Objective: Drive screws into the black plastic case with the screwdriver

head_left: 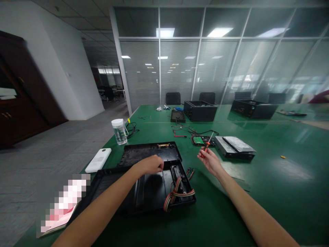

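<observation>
R hand (209, 160) grips scrwdrvr (208, 144), L hand (153, 164) over blk case (153, 192).

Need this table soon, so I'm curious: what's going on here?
A person's right hand holds an orange-handled screwdriver, tip up. The left hand is curled over a shallow, open black case; whether it grips anything is hidden. The case lies on the green table, with a multicoloured striped cable at its right end.

Open tabletop (295, 192) at lower right; narrow gap mid-frame between black computer case (151, 192) and right hand (211, 162). In the way: left hand (151, 165) over case, striped ribbon cable (177, 186) lower center, screwdriver (206, 148), silver-topped box (238, 156) right of center.
</observation>
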Available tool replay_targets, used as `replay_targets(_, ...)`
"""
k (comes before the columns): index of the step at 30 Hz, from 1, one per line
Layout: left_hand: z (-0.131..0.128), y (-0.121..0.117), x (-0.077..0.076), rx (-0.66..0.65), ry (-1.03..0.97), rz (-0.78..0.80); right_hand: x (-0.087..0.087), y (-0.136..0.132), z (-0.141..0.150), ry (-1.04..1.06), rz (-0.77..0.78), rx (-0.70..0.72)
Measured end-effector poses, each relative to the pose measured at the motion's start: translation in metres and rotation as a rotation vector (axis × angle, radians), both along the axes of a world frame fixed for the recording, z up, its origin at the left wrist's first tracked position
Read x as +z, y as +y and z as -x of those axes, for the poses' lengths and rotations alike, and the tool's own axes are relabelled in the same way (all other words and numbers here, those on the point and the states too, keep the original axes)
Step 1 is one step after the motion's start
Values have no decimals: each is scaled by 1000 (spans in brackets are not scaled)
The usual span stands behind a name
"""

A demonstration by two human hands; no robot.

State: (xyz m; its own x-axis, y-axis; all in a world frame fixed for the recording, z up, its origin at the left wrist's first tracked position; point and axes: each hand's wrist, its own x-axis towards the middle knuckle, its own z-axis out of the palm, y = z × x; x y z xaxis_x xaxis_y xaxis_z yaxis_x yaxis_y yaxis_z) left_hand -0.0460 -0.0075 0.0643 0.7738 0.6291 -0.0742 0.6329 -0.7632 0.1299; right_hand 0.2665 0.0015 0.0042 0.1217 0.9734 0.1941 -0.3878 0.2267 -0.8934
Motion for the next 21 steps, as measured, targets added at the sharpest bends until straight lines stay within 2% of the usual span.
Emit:
replay_targets(2,10,-6,1,66,122,65,6,-7,11,-174,-96,-18)
replay_targets(5,21,-15,0,112,172,150,27,-29,29,-612,-233,8)
replay_targets(7,28,-18,2,127,157,217,44,-55,42,-955,-326,125)
replay_targets(8,32,-18,3,138,145,238,51,-70,49,-1126,-399,228)
replay_targets(10,40,-15,8,158,92,236,56,-104,60,-1405,-530,385)
replay_targets(11,45,-11,9,160,46,211,55,-120,64,-1510,-552,408)
replay_targets(13,52,1,10,153,-66,117,44,-147,66,-1664,-538,329)
replay_targets(16,57,24,4,170,-156,-26,23,-173,56,-1753,-523,226)
replay_targets(18,57,38,-5,202,-104,2,11,-183,42,-1772,-508,188)
replay_targets(21,52,51,-17,232,27,144,-1,-194,22,-1781,-485,107)
